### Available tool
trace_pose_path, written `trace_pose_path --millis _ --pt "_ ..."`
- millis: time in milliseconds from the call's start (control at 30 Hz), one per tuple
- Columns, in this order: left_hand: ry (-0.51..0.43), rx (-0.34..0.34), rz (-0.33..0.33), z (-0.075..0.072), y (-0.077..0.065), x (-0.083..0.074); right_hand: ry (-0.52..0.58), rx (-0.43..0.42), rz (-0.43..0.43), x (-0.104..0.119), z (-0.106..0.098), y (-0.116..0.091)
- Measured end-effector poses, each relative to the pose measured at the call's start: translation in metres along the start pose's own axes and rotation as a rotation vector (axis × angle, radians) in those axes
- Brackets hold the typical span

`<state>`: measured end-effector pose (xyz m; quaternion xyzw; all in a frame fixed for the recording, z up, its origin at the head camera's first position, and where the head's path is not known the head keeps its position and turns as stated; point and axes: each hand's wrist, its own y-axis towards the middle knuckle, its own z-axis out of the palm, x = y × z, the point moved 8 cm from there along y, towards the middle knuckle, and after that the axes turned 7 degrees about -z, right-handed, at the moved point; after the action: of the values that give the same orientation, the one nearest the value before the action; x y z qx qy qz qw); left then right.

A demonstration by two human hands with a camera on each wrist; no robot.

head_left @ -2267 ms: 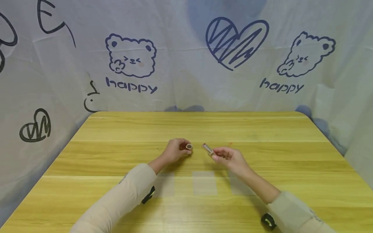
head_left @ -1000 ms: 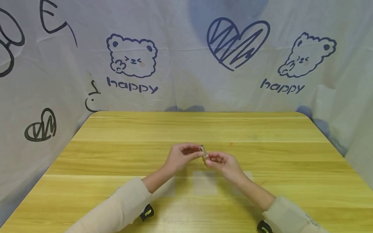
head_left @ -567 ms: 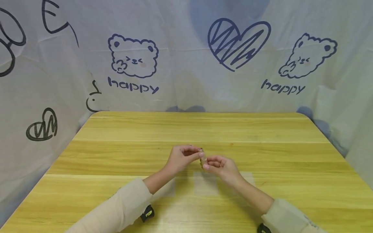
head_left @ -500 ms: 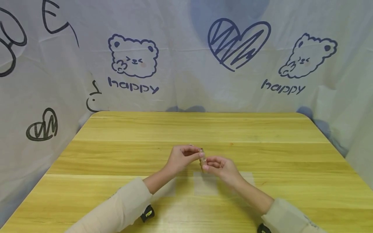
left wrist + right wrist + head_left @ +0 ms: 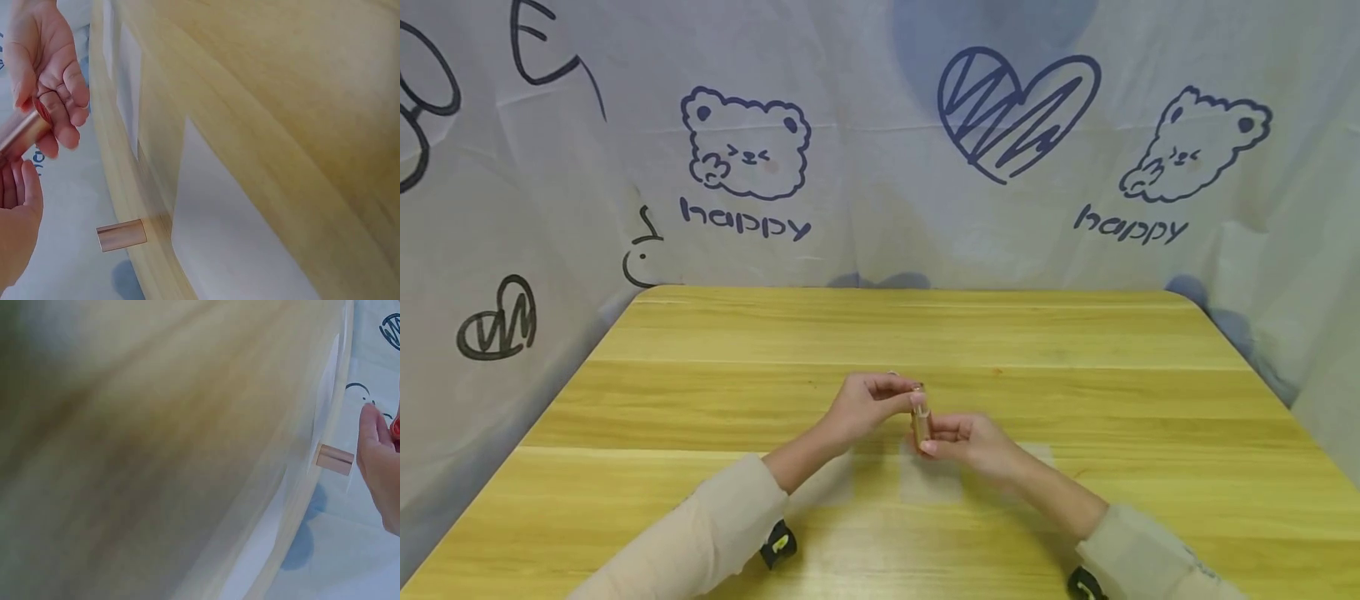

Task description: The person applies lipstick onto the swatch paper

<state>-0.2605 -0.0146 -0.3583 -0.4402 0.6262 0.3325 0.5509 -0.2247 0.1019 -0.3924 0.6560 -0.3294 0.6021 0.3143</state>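
A slim rose-gold lipstick tube (image 5: pixel 922 425) stands nearly upright between both hands, just above the table. The left hand (image 5: pixel 863 407) pinches its upper end between thumb and fingers, hiding part of it. Around the lower part curl the fingers of the right hand (image 5: pixel 979 443), with the thumb tip at the bottom. In the left wrist view the lipstick tube (image 5: pixel 26 134) has a reddish end by the right hand's fingers. Behind the left hand's fingers the lipstick cap (image 5: pixel 892 373) barely shows; the left wrist view shows this rose-gold cap (image 5: pixel 122 235) standing alone on the table.
Three pale squares lie in a row on the wooden table (image 5: pixel 700 400), the middle square (image 5: pixel 928 479) just below the hands, the outer ones partly behind the forearms. A printed cloth (image 5: pixel 865 167) hangs behind and beside the table.
The left hand has let go of the cap, which now stands on the table, and pinches the tube's upper end. The right hand has brought the tube leftward and lower, and turned it more upright.
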Motion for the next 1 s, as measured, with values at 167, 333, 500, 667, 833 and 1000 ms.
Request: trace_pose_path --millis 167,333,500,667,833,1000 --pt "-0.015 0.054 0.013 0.0016 -0.0006 -0.0029 0.037 0.097 -0.011 -0.0006 0.0026 0.0015" --pt "-0.001 0.075 0.023 0.0028 -0.0009 -0.0044 0.048 0.118 -0.007 -0.0019 0.0022 0.0021" --pt "0.023 0.048 0.058 0.0033 -0.0021 -0.0064 0.018 0.077 -0.018 -0.0011 0.0008 0.0018" --pt "0.029 0.021 0.093 0.0041 -0.0031 -0.0071 -0.004 0.006 -0.009 -0.0002 -0.0013 0.0006" --pt "0.035 0.003 0.119 0.0041 -0.0051 -0.0071 -0.043 -0.051 0.013 0.0007 -0.0020 -0.0002" --pt "0.039 -0.017 0.148 0.0038 -0.0067 -0.0089 -0.048 -0.077 0.030 -0.0007 -0.0018 0.0000"
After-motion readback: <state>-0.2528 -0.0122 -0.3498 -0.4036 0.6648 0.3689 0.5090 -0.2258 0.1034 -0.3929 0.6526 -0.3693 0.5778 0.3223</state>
